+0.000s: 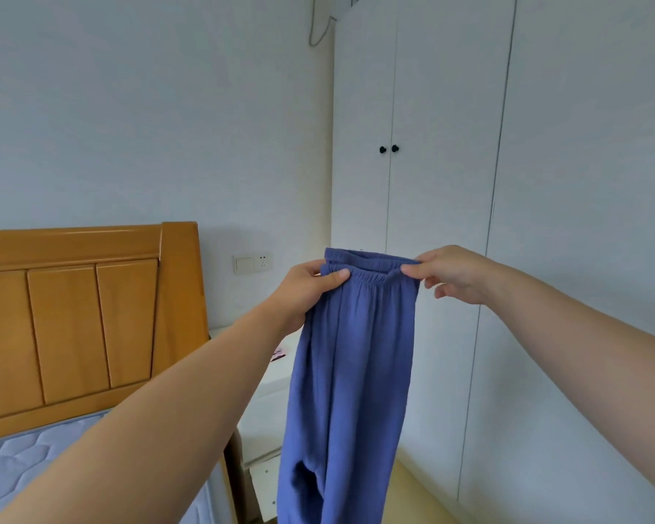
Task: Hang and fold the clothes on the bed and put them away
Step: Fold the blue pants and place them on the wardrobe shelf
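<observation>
A pair of blue trousers (352,372) with an elastic waistband hangs in the air in front of me, its legs dropping below the frame's lower edge. My left hand (307,289) pinches the waistband at its left end, thumb on the front. My right hand (454,274) pinches the waistband at its right end. Both arms are stretched forward, holding the waistband level at about chest height. The bed (23,463) with a quilted blue mattress lies at the lower left; no other clothes show on the part in view.
A wooden headboard (72,319) stands at the left. A white bedside table (269,402) sits between bed and wardrobe, partly behind the trousers. A white wardrobe (443,145) with two black knobs, doors closed, fills the right. A wall socket (253,263) is beside the headboard.
</observation>
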`<state>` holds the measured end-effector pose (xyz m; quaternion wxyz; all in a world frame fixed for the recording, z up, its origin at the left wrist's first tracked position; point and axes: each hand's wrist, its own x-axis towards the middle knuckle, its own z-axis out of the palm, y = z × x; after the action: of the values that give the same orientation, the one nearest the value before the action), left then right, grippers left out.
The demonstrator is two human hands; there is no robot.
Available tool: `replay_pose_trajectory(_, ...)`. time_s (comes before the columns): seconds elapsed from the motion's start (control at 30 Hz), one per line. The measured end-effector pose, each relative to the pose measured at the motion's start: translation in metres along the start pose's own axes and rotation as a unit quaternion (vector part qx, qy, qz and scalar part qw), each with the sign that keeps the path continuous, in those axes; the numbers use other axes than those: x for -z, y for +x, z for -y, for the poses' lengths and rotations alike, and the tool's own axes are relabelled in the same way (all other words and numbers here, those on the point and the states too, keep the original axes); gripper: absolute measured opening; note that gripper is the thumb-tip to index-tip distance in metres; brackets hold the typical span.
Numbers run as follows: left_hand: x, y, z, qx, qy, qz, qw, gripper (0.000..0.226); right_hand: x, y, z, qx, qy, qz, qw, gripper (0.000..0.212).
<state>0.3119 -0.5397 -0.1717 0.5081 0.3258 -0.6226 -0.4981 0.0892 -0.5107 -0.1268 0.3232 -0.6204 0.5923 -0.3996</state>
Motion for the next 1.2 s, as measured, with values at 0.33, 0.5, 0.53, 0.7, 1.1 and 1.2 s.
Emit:
replay_pose_trajectory(0.33, -0.015, 0.013, -0.015, 0.005, 0.002, -0.019, 1.000, 0.013, 0.002, -0.008, 0.000, 0.069, 0.230, -0.026, 0.970, 0.016)
replay_pose_trajectory(0.5, -0.004, 0.010, -0.022, -0.061, 0.096, -0.031, 0.993, 0.020, -0.004, -0.005, 0.000, 0.098, 0.248, -0.087, 0.960, 0.015)
replay_pose_trajectory(0.53, -0.002, 0.010, -0.023, -0.068, 0.129, -0.046, 0.988, 0.021, -0.009, -0.003, 0.001, 0.094, 0.247, -0.086, 0.961, 0.015)
replay_pose_trajectory(0.7, 0.024, 0.017, -0.019, -0.021, 0.326, -0.044, 0.944, 0.016, -0.027, 0.021, 0.002, 0.084, 0.092, -0.092, 0.988, 0.013)
replay_pose_trajectory(1.1, 0.142, 0.069, 0.002, 0.057, 0.434, -0.196, 0.877, 0.004, -0.143, 0.147, 0.052, 0.072, -0.054, -0.009, 0.996, 0.020)
replay_pose_trajectory(1.2, 0.190, 0.094, -0.016, 0.018, 0.410, -0.303, 0.860, 0.024, -0.190, 0.192, 0.094, 0.125, 0.015, -0.037, 0.991, 0.014)
